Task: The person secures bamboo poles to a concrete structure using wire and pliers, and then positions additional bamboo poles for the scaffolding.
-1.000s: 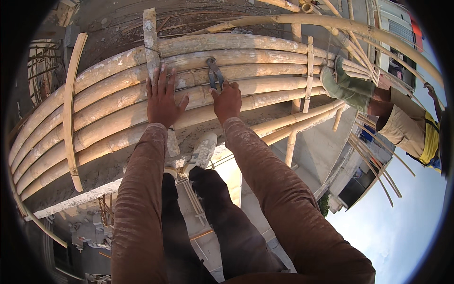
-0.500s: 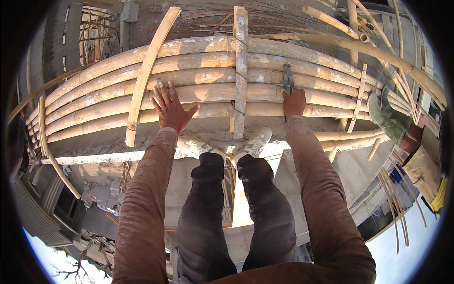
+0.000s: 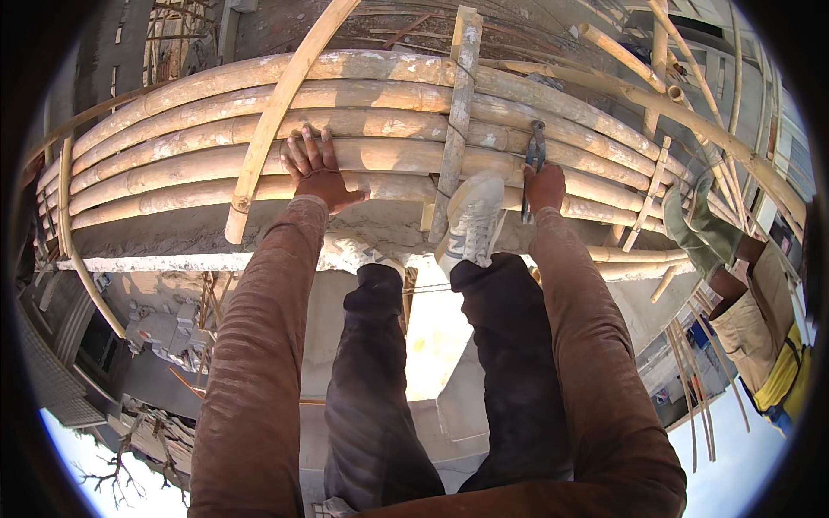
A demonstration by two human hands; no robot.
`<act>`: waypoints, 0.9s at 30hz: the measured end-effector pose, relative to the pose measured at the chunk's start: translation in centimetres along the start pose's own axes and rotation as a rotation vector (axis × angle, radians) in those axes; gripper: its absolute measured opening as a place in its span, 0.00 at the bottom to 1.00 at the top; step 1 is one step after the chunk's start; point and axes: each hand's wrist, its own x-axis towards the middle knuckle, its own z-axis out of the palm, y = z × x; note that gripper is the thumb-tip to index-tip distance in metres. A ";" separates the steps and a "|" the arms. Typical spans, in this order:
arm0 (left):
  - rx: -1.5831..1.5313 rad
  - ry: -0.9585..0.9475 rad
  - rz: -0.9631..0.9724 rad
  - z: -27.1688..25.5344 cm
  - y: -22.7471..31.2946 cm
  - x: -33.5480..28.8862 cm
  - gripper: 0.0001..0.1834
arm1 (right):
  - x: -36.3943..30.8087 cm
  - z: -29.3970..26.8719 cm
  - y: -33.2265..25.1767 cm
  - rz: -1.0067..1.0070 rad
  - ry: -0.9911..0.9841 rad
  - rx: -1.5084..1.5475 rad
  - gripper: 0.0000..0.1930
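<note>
A platform of several bamboo poles (image 3: 393, 155) lies side by side in front of me. My left hand (image 3: 321, 180) rests on the near poles with its fingers spread, just right of a split bamboo slat (image 3: 275, 116) laid across them. In my right hand (image 3: 546, 188) is a pair of pincers (image 3: 536, 145), its jaws pointing away from me over the poles. Between my hands a grey wooden batten (image 3: 459, 121) crosses the poles, with wire ties around it. My right shoe (image 3: 473, 220) is against the near poles beside that batten.
My left shoe (image 3: 358, 252) stands on the concrete ledge (image 3: 173, 262) below the poles. At the right, another person's trousered leg (image 3: 749, 324) and green boots (image 3: 686, 229) are close to the poles. Bamboo scaffolding (image 3: 708, 112) rises at the far right. Beyond the ledge is a drop.
My right foot has lifted from the ledge up to the near poles. Both hands stay at the poles, the right still holding the pincers. The view has shifted slightly.
</note>
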 end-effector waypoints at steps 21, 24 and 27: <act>-0.088 0.072 0.065 -0.1 0.5 -0.2 0.73 | 6.1 -4.9 1.0 -0.036 -0.243 -0.293 0.33; -0.085 0.130 0.099 -0.2 -1.0 -1.3 0.70 | 3.7 -6.8 -1.5 -0.014 -0.202 -0.280 0.38; -0.161 0.276 0.075 0.9 -2.0 -3.5 0.58 | 1.4 -8.0 -2.2 -0.107 -0.173 -0.238 0.40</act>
